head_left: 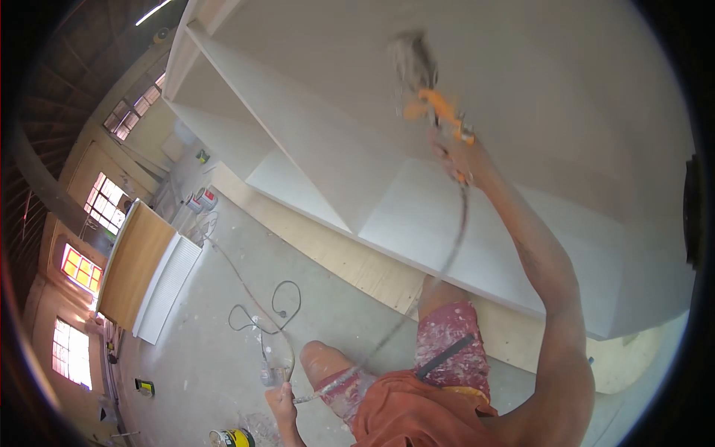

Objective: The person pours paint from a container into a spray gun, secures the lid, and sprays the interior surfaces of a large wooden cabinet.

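Note:
My right hand (pixel 458 155) is wrapped round the handle of an orange spray gun (pixel 439 108), raised in front of a large white cabinet (pixel 320 127). A grey cup (pixel 413 59), blurred by motion, sits at the gun's far end. From the gun's handle a hose (pixel 454 253) hangs down past my knees towards my left hand. Low in the view, my left hand (pixel 281 402) is closed round the hose beside my left knee.
Cables (pixel 279 320) lie looped on the grey floor (pixel 223 357). A yellow-labelled can (pixel 232 438) stands at the bottom, paint tins (pixel 201 199) further back. A wood-topped white unit (pixel 141 268) is at the left. Board (pixel 335 257) runs along the cabinet's base.

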A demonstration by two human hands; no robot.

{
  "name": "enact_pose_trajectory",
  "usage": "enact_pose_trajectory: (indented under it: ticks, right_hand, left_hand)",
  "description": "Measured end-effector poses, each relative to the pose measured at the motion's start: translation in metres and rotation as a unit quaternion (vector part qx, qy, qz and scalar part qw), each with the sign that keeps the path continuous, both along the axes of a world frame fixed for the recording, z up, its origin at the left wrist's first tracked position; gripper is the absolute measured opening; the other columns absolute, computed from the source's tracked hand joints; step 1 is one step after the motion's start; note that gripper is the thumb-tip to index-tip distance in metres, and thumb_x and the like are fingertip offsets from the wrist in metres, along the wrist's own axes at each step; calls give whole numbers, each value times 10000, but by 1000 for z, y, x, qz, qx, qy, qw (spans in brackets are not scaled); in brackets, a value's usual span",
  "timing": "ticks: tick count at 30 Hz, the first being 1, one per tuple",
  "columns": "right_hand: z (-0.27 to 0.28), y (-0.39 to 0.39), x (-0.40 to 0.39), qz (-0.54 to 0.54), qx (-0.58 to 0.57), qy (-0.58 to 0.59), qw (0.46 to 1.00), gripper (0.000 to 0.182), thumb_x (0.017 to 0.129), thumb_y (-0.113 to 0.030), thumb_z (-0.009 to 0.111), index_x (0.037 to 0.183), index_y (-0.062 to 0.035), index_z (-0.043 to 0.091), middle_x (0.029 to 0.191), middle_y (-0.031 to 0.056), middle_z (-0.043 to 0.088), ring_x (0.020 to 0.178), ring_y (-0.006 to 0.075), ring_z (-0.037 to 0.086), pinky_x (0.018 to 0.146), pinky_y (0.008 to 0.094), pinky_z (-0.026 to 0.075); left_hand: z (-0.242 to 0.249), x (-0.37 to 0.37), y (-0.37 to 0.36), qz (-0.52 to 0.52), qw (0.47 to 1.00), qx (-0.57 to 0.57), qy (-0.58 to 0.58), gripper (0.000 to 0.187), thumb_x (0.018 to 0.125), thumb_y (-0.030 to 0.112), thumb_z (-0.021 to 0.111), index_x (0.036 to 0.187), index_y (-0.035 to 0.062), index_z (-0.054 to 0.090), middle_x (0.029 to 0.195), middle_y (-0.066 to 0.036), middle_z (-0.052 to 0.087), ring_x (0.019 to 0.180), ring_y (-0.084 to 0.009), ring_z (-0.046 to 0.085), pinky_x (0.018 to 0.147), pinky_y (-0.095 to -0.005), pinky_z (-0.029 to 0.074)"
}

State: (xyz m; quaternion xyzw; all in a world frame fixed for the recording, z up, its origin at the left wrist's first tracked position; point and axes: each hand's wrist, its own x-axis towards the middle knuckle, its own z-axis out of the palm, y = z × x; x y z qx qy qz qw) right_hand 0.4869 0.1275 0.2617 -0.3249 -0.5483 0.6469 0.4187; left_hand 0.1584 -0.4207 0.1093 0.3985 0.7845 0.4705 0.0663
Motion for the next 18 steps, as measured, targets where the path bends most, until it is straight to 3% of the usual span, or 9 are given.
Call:
enact_pose_trajectory:
  ticks: [5,9,11,12,14,15,17,18]
  right_hand:
    - [-33,-29,22,62,10,-231,971,244,943,-311,652,916,-81,574,623,-33,491,416,74,381,391,264,309]
    - [-26,-27,19,68,69,-322,942,231,955,-297,634,913,-79,572,631,-36,497,416,69,365,388,265,291]
    - [-10,-23,6,-10,13,-144,990,222,966,-295,621,882,-99,561,664,-39,508,422,61,359,390,255,277]
    - [-4,-17,-2,-9,15,-143,990,222,966,-295,621,882,-99,561,664,-39,508,422,61,359,390,255,277]
    - [8,-5,-18,-8,-11,164,986,278,971,-368,618,857,-132,528,668,-50,466,436,41,340,391,226,277]
    - [18,-4,-24,-7,-10,166,986,278,971,-368,618,857,-132,528,668,-50,466,436,41,340,391,226,277]
    - [40,-6,-32,6,163,317,934,263,975,-335,616,830,-135,529,688,-53,482,446,51,335,402,247,259]
    - [42,-5,-32,7,165,318,933,263,975,-335,616,830,-135,529,688,-53,482,446,51,335,402,247,259]
  left_hand:
    - [-5,6,2,-24,999,-25,4,566,961,257,609,503,5,393,452,-15,355,424,-119,296,456,-352,205]
    - [2,14,6,-49,998,-30,0,558,961,249,607,513,-6,394,452,-23,346,422,-127,290,457,-356,210]
    - [2,13,7,-58,998,-30,-3,556,958,248,609,515,-9,393,451,-28,344,420,-131,289,457,-359,213]
    - [3,11,7,-63,997,-47,4,551,952,242,612,514,-8,390,449,-33,341,418,-136,288,457,-363,216]
    - [3,9,6,-67,996,-64,12,547,946,237,615,513,-7,388,447,-37,338,417,-141,287,457,-367,219]
    - [3,7,6,-53,997,-55,12,542,939,233,617,510,-6,385,445,-40,335,415,-144,287,458,-369,220]
    - [6,4,5,-39,998,-44,13,537,931,228,620,508,-4,383,444,-43,333,414,-146,288,458,-371,220]
    - [7,1,4,-38,999,-22,11,538,925,236,623,493,13,395,445,-12,347,424,-113,303,450,-347,211]
